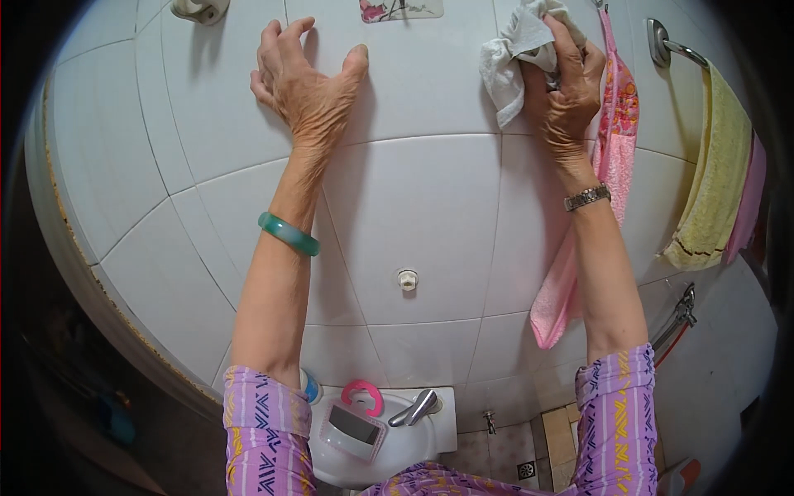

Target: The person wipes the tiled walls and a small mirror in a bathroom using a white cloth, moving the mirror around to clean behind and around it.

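Observation:
My left hand [310, 87] is raised before the white tiled wall [422, 217], fingers apart and holding nothing; whether it touches the tiles I cannot tell. A green bangle [289, 234] circles that forearm. At the upper right my right hand [567, 93] grips a crumpled white cloth [512, 68] against the wall tiles. A metal-banded bracelet or watch [587, 198] is on the right wrist. Between the hands, at the top edge, a flowered plate [402, 8] sits on the wall. Pink towelling [620, 149] hangs just beside and partly behind my right arm.
Below is a washbasin [403, 456] with a chrome faucet [417, 409], a pink-framed mirror [353, 431], a pink ring-shaped item [363, 398] and a bottle [310, 385]. A white fitting [407, 280] juts from the wall. A yellow towel [713, 180] hangs from a metal holder [660, 43] at right.

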`<state>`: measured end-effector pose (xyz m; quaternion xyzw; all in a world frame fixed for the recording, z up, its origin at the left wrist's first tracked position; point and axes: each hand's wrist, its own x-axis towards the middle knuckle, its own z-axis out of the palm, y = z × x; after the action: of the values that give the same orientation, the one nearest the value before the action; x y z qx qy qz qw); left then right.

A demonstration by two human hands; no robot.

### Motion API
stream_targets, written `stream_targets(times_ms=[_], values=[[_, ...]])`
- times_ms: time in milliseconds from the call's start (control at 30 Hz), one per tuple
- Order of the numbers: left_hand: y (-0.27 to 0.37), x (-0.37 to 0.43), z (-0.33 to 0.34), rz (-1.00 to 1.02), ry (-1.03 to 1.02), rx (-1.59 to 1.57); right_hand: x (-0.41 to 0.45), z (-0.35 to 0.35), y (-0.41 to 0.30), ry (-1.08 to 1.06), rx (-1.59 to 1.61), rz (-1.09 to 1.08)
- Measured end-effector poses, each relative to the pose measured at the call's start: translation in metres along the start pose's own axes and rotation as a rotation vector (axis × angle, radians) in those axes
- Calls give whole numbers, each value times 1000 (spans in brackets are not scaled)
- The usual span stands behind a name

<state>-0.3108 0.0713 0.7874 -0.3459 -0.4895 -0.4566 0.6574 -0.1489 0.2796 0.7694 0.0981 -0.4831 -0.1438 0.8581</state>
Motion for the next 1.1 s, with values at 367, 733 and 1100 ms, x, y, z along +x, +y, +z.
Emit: stream_targets(times_ms=[367, 733, 1100], values=[[-6, -3, -10, 39, -118, -63, 10, -2, -14, -11, 14, -38], [-13, -8, -17, 112, -233, -94, 4, -4, -4, -22, -11, -5], [-16, -7, -11, 44, -172, -23, 5, -2, -10, -14, -9, -25]])
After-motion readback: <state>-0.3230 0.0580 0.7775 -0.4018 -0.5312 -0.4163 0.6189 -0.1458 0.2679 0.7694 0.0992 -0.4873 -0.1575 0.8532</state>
